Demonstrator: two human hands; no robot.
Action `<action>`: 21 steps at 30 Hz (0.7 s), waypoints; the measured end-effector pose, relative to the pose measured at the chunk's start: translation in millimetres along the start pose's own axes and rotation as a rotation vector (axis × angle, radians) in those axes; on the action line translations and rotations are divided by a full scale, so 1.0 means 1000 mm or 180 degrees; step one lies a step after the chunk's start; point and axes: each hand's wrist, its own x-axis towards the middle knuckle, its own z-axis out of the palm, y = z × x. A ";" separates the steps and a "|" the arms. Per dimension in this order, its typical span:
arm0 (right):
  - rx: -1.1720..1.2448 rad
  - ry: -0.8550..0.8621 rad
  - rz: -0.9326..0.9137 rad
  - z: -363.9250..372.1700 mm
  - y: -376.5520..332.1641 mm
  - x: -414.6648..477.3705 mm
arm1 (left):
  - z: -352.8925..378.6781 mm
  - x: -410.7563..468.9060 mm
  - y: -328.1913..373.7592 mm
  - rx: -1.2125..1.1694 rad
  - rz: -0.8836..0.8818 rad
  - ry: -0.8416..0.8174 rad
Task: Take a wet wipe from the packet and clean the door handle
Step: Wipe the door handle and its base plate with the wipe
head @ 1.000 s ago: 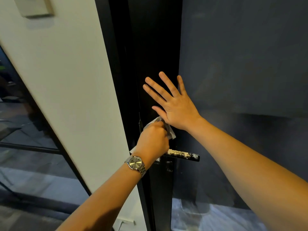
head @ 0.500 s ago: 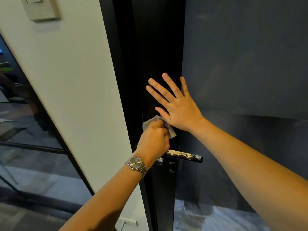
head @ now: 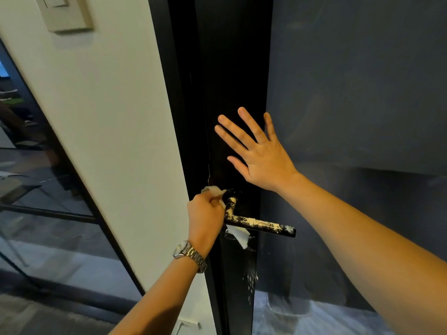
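Observation:
A black lever door handle (head: 260, 224) smeared with pale powder sticks out to the right from the dark door frame. My left hand (head: 205, 217), with a metal watch on the wrist, grips a white wet wipe (head: 238, 235) at the handle's neck. One end of the wipe shows above my fingers and another hangs below the lever. My right hand (head: 260, 153) presses flat with spread fingers on the black door (head: 232, 81) just above the handle. No wipe packet is in view.
A white wall (head: 108, 117) with a switch plate (head: 65, 13) stands to the left of the door. A frosted glass panel (head: 362, 93) fills the right side. Pale specks dot the door stile (head: 251, 279) below the handle. Glass partitions lie at far left.
My left hand has slid down and left with the wipe, off the spot under my right palm, uncovering the handle's neck and rose. My right hand stays flat on the door.

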 end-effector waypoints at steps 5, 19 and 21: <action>-0.0034 -0.0007 0.0011 0.000 0.000 0.001 | -0.001 0.000 0.010 0.0151 0.0598 0.0071; -0.0038 -0.0032 0.0006 -0.001 0.000 0.000 | 0.004 0.010 0.003 0.0287 0.0518 0.0092; -0.0034 -0.0027 0.0008 0.000 0.000 0.000 | 0.005 0.012 0.003 0.0328 0.0394 0.0105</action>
